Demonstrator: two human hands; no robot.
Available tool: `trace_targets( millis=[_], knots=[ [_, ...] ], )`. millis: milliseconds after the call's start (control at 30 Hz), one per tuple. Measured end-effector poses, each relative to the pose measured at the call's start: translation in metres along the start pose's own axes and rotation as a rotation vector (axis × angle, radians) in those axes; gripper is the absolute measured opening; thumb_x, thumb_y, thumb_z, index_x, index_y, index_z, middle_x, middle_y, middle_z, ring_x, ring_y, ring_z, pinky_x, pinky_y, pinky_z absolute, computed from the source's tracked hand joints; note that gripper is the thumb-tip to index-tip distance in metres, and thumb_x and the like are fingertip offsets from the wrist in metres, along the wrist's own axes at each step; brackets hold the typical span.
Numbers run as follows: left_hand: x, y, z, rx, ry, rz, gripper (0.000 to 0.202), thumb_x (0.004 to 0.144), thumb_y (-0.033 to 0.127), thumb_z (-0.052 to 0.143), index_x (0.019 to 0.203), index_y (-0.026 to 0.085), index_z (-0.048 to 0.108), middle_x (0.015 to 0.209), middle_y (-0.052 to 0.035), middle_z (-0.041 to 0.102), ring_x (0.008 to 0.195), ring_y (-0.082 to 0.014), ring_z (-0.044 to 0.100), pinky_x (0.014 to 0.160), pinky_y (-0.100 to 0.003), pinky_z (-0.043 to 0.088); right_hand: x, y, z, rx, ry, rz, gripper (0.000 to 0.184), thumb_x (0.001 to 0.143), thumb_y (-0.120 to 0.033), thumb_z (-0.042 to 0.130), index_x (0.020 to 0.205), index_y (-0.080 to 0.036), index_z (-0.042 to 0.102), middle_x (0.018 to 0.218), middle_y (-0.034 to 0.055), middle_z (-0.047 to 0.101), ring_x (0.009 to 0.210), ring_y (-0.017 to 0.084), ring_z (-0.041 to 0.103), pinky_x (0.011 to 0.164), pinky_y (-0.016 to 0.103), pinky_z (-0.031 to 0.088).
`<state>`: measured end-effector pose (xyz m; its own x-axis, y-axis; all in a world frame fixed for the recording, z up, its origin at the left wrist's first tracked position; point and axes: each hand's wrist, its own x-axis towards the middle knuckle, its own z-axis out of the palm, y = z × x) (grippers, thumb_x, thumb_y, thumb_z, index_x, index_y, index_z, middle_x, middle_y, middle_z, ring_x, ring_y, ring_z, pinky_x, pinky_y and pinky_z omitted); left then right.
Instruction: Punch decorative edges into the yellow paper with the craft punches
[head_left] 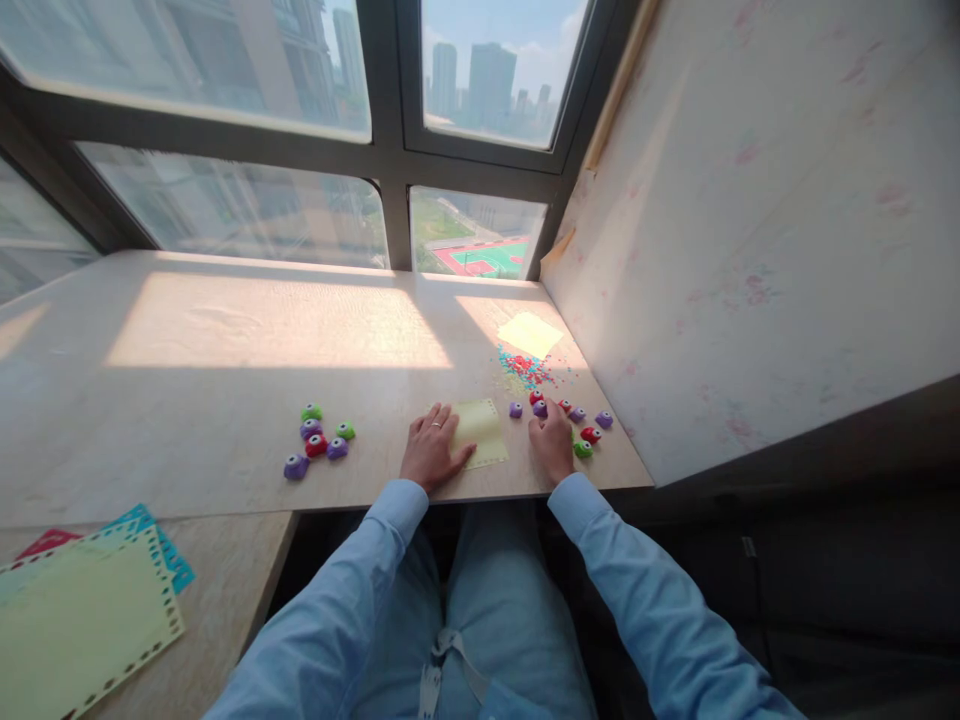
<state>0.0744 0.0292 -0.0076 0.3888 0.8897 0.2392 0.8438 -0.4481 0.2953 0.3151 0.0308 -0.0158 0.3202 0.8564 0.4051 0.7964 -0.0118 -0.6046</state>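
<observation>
My left hand (435, 447) lies flat, fingers spread, on the left part of a pale yellow sheet of paper (484, 432) with small holes punched along its edges. To the right of the sheet, my right hand (552, 442) is closed, its thumb and index finger around a purple craft punch (539, 408). A red craft punch (535, 397) stands just behind that one, and another purple punch (515, 410) sits by the sheet's right edge. More punches, among them a red one (591, 435) and a green one (583, 449), lie to the right of this hand.
Punched paper bits (525, 368) in blue, red and yellow lie beyond my right hand, before a yellow sheet (531, 334). Several other punches (316, 446) cluster to the left. Larger punched sheets (90, 620) rest at the lower left. A wall (735, 250) bounds the right side.
</observation>
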Motion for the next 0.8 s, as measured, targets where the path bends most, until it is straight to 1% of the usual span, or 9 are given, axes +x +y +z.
trace_targets(
  millis=[67, 233, 333, 433, 500, 600, 667, 733, 800],
  knots=[
    [0.000, 0.000, -0.001, -0.006, -0.006, -0.005, 0.052, 0.089, 0.051, 0.053, 0.127, 0.017, 0.057, 0.146, -0.0160, 0.049, 0.140, -0.0314, 0.037, 0.109, -0.048, 0.034, 0.002, 0.001, -0.007, -0.025, -0.048, -0.006, 0.044, 0.078, -0.014, 0.046, 0.120, -0.010, 0.060, 0.112, 0.0187, 0.065, 0.103, 0.029, 0.061, 0.093, 0.044, 0.049],
    [-0.002, 0.001, -0.001, -0.023, -0.011, -0.003, 0.050, 0.089, 0.050, 0.053, 0.128, 0.018, 0.057, 0.146, -0.0157, 0.050, 0.140, -0.0307, 0.038, 0.110, -0.048, 0.033, 0.002, 0.003, -0.026, -0.117, -0.173, -0.088, 0.036, 0.077, -0.013, 0.051, 0.110, -0.012, 0.065, 0.108, 0.0156, 0.067, 0.103, 0.027, 0.061, 0.094, 0.040, 0.047],
    [-0.003, 0.001, -0.001, -0.026, -0.013, 0.001, 0.051, 0.089, 0.049, 0.053, 0.129, 0.017, 0.056, 0.146, -0.0161, 0.049, 0.140, -0.0304, 0.039, 0.111, -0.047, 0.033, 0.002, 0.002, -0.033, -0.143, -0.232, -0.099, 0.032, 0.081, -0.020, 0.056, 0.111, -0.013, 0.065, 0.104, 0.0144, 0.069, 0.098, 0.026, 0.063, 0.089, 0.037, 0.048],
    [-0.004, 0.001, -0.001, -0.032, -0.013, 0.010, 0.050, 0.089, 0.048, 0.053, 0.129, 0.017, 0.056, 0.146, -0.0162, 0.049, 0.139, -0.0300, 0.040, 0.111, -0.048, 0.033, 0.005, 0.000, -0.034, -0.166, -0.249, -0.073, 0.029, 0.084, -0.029, 0.060, 0.108, -0.014, 0.065, 0.098, 0.0143, 0.070, 0.092, 0.027, 0.064, 0.083, 0.037, 0.049],
    [-0.005, 0.001, -0.002, -0.028, -0.014, 0.018, 0.050, 0.089, 0.048, 0.053, 0.129, 0.017, 0.056, 0.146, -0.0164, 0.049, 0.139, -0.0302, 0.040, 0.112, -0.048, 0.032, 0.007, 0.000, -0.030, -0.183, -0.237, -0.069, 0.023, 0.084, -0.032, 0.063, 0.100, -0.016, 0.067, 0.094, 0.0139, 0.070, 0.090, 0.027, 0.065, 0.080, 0.037, 0.049],
    [-0.006, 0.000, -0.002, -0.023, -0.015, 0.024, 0.052, 0.089, 0.049, 0.053, 0.129, 0.016, 0.056, 0.146, -0.0167, 0.049, 0.139, -0.0309, 0.040, 0.113, -0.048, 0.032, 0.008, 0.002, -0.025, -0.194, -0.184, -0.104, 0.013, 0.082, -0.029, 0.066, 0.090, -0.020, 0.067, 0.088, 0.0116, 0.071, 0.083, 0.026, 0.066, 0.074, 0.034, 0.049],
    [-0.007, 0.000, -0.002, -0.029, -0.013, 0.024, 0.052, 0.088, 0.050, 0.053, 0.129, 0.017, 0.056, 0.146, -0.0166, 0.049, 0.139, -0.0311, 0.040, 0.113, -0.048, 0.032, 0.007, 0.005, -0.023, -0.191, -0.159, -0.135, 0.009, 0.081, -0.025, 0.065, 0.090, -0.021, 0.067, 0.085, 0.0097, 0.071, 0.080, 0.024, 0.066, 0.071, 0.033, 0.049],
    [-0.007, 0.000, -0.001, -0.036, -0.011, 0.024, 0.053, 0.088, 0.050, 0.053, 0.129, 0.017, 0.056, 0.146, -0.0165, 0.049, 0.139, -0.0309, 0.040, 0.113, -0.048, 0.031, 0.005, 0.008, -0.025, -0.172, -0.185, -0.175, 0.013, 0.081, -0.021, 0.063, 0.093, -0.022, 0.067, 0.088, 0.0089, 0.072, 0.082, 0.024, 0.067, 0.074, 0.033, 0.050],
    [-0.007, 0.000, -0.001, -0.036, -0.011, 0.026, 0.053, 0.088, 0.050, 0.053, 0.129, 0.017, 0.056, 0.146, -0.0162, 0.049, 0.140, -0.0305, 0.039, 0.114, -0.047, 0.031, 0.004, 0.011, -0.027, -0.125, -0.262, -0.236, 0.018, 0.082, -0.018, 0.061, 0.099, -0.021, 0.066, 0.096, 0.0089, 0.072, 0.090, 0.024, 0.067, 0.080, 0.034, 0.050]
  ],
)
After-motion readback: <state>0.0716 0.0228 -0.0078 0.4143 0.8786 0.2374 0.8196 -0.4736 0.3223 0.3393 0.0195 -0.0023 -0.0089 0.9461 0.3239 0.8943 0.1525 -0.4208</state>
